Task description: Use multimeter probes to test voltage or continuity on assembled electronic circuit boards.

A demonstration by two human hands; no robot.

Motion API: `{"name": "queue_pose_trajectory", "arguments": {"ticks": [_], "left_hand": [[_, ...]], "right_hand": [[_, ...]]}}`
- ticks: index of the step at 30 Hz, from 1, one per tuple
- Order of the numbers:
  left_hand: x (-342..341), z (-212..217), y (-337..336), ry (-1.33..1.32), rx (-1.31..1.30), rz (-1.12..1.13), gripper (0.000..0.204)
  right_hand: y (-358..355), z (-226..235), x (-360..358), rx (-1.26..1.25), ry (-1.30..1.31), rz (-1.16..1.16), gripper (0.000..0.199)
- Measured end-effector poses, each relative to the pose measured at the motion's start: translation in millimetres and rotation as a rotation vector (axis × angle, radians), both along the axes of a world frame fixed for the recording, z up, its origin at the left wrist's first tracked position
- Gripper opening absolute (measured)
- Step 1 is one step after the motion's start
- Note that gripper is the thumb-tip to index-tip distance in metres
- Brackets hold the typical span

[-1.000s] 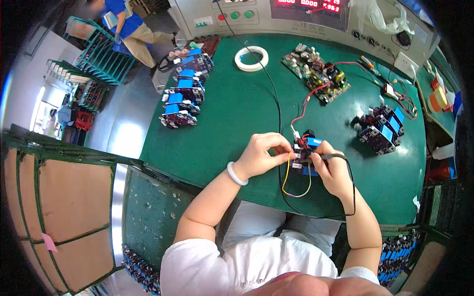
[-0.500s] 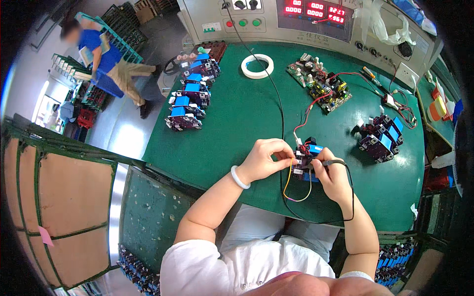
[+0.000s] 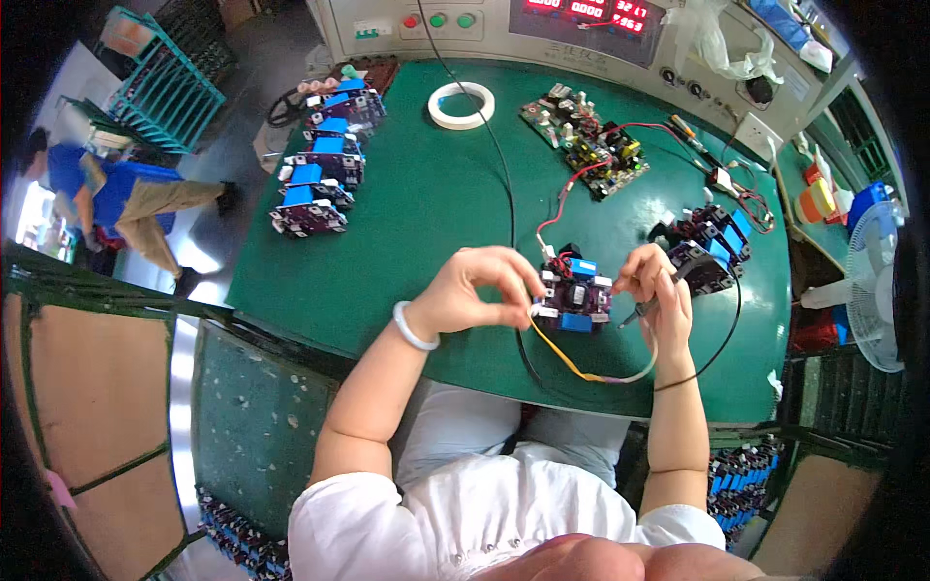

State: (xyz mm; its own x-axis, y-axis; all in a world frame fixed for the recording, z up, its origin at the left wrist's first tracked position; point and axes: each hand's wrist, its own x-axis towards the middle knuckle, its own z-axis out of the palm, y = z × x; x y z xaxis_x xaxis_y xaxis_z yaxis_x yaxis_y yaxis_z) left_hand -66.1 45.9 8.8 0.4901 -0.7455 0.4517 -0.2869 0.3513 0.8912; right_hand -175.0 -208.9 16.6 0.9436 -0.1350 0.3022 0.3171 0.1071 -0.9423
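1. Closest to the near edge of the green tabletop (image 3: 387, 208), a thin wire (image 3: 557, 351), yellow at your left and whitish at your right, hangs in a loop between your hands.
2. Your left hand (image 3: 470, 290): thumb and forefinger pinched on the yellow end of that wire, just beside the near left corner of the circuit board. The pictures do not settle whether the fingertips touch it.
3. Your right hand (image 3: 661, 290): fingers closed around a slim dark probe (image 3: 634, 317), its tip pointing down and left, apart from the board's right side. The wire's whitish end runs up to this hand. A black cable (image 3: 734, 310) curves down beside the same forearm.
4. Between your hands, the circuit board (image 3: 573, 295) with blue components sits nearer the tabletop's near edge than its far one, slightly right of centre.
5. Near the tabletop's right edge, just beyond your right hand, you have a cluster of similar boards (image 3: 712, 247); along the left edge, a row of them (image 3: 315, 184).
6. A red lead (image 3: 560, 205) links the far left corner of your board to a larger circuit board (image 3: 586, 145) toward the far edge.
7. Left of that, near the far edge, lies a white tape roll (image 3: 439, 108).
8. Behind the far edge stands an instrument panel (image 3: 528, 46) with red digital readouts.
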Motion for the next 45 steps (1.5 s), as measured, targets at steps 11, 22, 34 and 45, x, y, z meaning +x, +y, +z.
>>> {"name": "queue_pose_trajectory", "arguments": {"ticks": [11, 22, 34, 45], "left_hand": [[1.2, -22.4, -24.2, 0.371, 0.215, 0.253, 0.036], [26.1, -43.4, -28.6, 0.396, 0.101, 0.295, 0.027], [39.6, -56.5, -23.7, 0.084, 0.084, 0.663, 0.015], [37.0, -45.9, -16.9, 0.162, 0.209, 0.543, 0.023]], "right_hand": [[55.2, 35.5, 14.9, -1.128, 0.0, -0.162, 0.04], [54.7, 1.8, 20.6, -1.155, -0.196, -0.201, 0.04], [1.3, 35.3, -7.1, -1.147, 0.216, 0.114, 0.094], [21.8, 43.0, -3.5, -1.228, 0.379, 0.072, 0.084]]}}
